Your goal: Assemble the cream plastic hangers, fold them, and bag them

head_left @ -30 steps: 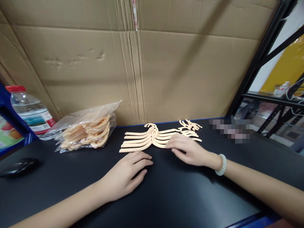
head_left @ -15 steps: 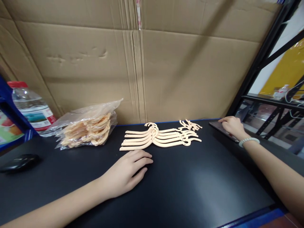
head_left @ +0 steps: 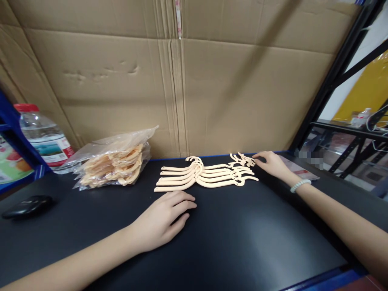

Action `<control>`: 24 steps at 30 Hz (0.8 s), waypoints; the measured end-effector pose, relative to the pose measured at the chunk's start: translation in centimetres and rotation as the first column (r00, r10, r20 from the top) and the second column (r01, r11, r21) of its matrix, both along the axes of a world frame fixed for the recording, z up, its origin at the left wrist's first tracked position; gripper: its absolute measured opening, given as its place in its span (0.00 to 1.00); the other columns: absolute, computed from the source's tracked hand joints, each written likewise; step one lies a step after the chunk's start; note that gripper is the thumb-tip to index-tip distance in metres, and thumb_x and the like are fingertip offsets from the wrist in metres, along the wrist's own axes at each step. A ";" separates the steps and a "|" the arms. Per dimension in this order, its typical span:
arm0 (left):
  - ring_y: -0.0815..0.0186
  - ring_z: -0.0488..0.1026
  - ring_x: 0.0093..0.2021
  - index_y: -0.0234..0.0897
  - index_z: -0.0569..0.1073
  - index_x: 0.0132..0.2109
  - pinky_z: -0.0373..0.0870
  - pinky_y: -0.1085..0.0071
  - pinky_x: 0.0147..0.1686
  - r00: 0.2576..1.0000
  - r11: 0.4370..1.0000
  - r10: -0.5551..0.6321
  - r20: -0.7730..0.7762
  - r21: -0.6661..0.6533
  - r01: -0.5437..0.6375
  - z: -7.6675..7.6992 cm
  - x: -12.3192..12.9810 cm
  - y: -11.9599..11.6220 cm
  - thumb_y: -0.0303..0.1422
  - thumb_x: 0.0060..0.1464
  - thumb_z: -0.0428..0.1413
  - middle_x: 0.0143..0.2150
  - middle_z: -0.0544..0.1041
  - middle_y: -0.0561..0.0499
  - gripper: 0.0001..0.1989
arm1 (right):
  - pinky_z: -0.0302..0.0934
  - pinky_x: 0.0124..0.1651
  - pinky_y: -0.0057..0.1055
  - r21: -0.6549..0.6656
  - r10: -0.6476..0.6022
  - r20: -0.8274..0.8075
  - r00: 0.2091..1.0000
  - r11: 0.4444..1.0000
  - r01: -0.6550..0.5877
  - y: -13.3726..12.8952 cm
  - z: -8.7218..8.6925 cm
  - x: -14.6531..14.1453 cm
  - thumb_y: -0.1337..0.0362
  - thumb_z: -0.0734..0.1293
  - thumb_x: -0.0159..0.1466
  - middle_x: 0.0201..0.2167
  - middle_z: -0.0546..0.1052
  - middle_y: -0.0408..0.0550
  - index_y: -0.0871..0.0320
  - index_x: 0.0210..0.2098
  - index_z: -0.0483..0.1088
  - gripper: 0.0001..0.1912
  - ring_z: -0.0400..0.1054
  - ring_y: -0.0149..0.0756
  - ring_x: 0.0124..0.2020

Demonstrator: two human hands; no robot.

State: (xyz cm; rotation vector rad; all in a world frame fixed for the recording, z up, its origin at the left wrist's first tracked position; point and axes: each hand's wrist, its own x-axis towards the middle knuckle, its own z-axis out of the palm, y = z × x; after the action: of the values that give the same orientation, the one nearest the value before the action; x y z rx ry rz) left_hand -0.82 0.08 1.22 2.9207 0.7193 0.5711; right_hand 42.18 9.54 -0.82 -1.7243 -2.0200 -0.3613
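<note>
My left hand [head_left: 166, 216] lies open on the dark table, fingers spread, just in front of a row of peach plastic hanger pieces [head_left: 178, 187]. These overlap in a stack, with curved hooks [head_left: 195, 163] at the middle and more curved ends at the right. A small heap of loose curved pieces [head_left: 242, 159] lies at the row's back right. Beside this heap is my right hand [head_left: 271, 165], index finger and thumb stretched toward it, with no piece visibly held. Partly behind the right wrist, a phone [head_left: 298, 167] lies flat, its screen lit.
Further left, a clear plastic bag [head_left: 113, 163] holds more peach pieces. A red-capped water bottle [head_left: 45, 135] stands behind a black mouse [head_left: 28, 206]. Cardboard [head_left: 236, 93] closes off the table's back, and a black metal frame [head_left: 329, 89] rises at the right.
My right hand has moved left, off the phone and over to the loose curved pieces. The phone's screen, dark before, is now lit. My left hand has stayed in place.
</note>
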 end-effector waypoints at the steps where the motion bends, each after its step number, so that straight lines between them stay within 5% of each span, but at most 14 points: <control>1: 0.58 0.71 0.53 0.38 0.72 0.51 0.70 0.59 0.53 1.000 1.000 0.000 0.003 0.003 0.000 0.0 0.0 0.0 0.25 0.61 0.47 0.52 0.74 0.44 0.15 | 0.63 0.49 0.38 -0.005 0.039 0.011 0.999 0.999 -0.039 -0.1 -0.1 -0.7 0.62 0.61 0.63 0.40 0.79 0.53 0.60 0.41 0.76 0.14 0.71 0.43 0.42; 8: 0.58 0.71 0.52 0.39 0.72 0.51 0.70 0.59 0.53 1.000 1.000 0.006 0.009 0.015 -0.006 -0.1 -0.1 0.0 0.25 0.60 0.47 0.52 0.74 0.44 0.15 | 0.64 0.44 0.39 -0.010 0.158 0.047 0.986 0.987 -0.158 -0.8 -0.3 -2.1 0.63 0.59 0.65 0.35 0.78 0.54 0.60 0.41 0.76 0.15 0.70 0.44 0.38; 17: 0.58 0.70 0.52 0.38 0.72 0.51 0.69 0.59 0.53 1.000 1.000 0.013 -0.007 -0.002 -0.013 -0.1 0.0 -0.1 0.25 0.61 0.47 0.52 0.73 0.44 0.15 | 0.63 0.32 0.32 -0.007 0.131 0.010 0.991 0.991 -0.131 -0.8 -0.2 -2.2 0.67 0.60 0.61 0.29 0.77 0.52 0.61 0.33 0.77 0.13 0.69 0.39 0.27; 24: 0.58 0.70 0.53 0.38 0.72 0.51 0.69 0.59 0.53 1.000 1.000 0.013 -0.010 0.002 -0.013 0.0 0.0 -0.1 0.25 0.61 0.47 0.52 0.74 0.44 0.14 | 0.65 0.41 0.36 0.170 0.083 -0.094 0.992 0.983 -0.066 -1.3 0.5 -2.4 0.65 0.59 0.62 0.34 0.78 0.53 0.59 0.35 0.76 0.13 0.72 0.42 0.36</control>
State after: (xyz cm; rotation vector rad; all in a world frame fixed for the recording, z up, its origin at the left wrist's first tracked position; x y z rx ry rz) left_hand -0.81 -0.05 1.21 2.9250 0.7406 0.5585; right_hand 39.75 8.27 -0.37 -1.5308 -1.9190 -0.3984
